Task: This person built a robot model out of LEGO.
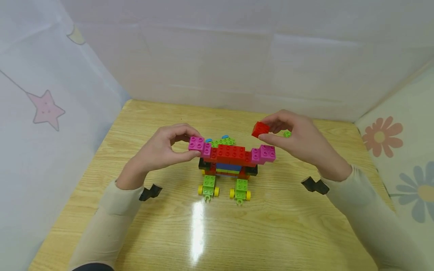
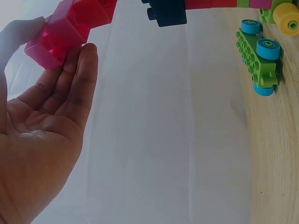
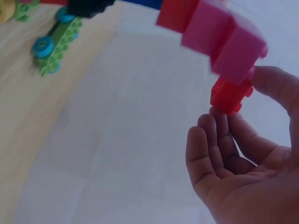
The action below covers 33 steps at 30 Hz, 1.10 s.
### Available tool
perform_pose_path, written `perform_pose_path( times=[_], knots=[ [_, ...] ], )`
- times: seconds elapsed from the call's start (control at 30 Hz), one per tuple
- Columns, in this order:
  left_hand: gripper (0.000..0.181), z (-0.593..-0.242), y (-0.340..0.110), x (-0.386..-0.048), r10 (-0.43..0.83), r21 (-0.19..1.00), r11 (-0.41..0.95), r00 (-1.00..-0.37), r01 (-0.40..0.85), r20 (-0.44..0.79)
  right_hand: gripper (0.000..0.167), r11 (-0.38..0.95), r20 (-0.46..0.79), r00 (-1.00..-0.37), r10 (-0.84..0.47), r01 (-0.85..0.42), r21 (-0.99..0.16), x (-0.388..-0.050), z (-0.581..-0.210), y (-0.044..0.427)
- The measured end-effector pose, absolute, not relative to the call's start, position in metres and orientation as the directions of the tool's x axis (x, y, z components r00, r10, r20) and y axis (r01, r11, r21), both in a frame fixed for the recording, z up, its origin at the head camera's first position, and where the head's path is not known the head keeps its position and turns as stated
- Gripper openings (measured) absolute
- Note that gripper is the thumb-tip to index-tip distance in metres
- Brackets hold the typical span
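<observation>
A toy-brick build stands mid-table, its red top bricks spanning between pink end bricks and its base on green wheeled pieces with yellow wheels. At the left end, my left hand pinches the pink brick between thumb and fingers. My right hand holds a loose red brick above and behind the right pink brick. In the right wrist view that red brick sits between thumb and fingertips, partly behind the pink brick.
Behind the build lies a green wheeled base with blue wheels. A small green brick is on the table beyond my right hand. Pale cloth walls border the wooden table at the back and sides.
</observation>
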<state>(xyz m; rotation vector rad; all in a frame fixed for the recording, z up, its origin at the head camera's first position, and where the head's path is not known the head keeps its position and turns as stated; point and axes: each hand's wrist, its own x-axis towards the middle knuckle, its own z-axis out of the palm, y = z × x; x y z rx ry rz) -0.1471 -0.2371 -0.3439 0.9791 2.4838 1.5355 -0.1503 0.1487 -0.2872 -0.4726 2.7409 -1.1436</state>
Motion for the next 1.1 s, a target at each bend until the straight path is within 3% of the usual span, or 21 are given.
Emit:
perform_pose_path(
  times=[0.37, 1.1],
  knots=[
    [0.031, -0.345, -0.235, -0.148, 0.531, 0.823, 0.307, -0.804, 0.478, 0.268, 0.034, 0.631, -0.023, -0.871, -0.49, -0.337, -0.698, -0.146, -0.272, 0.109],
    [0.032, -0.344, -0.234, -0.151, 0.539, 0.821, 0.301, -0.797, 0.485, 0.273, 0.036, 0.673, -0.078, -0.867, -0.493, -0.323, -0.665, -0.144, -0.284, 0.091]
  ],
)
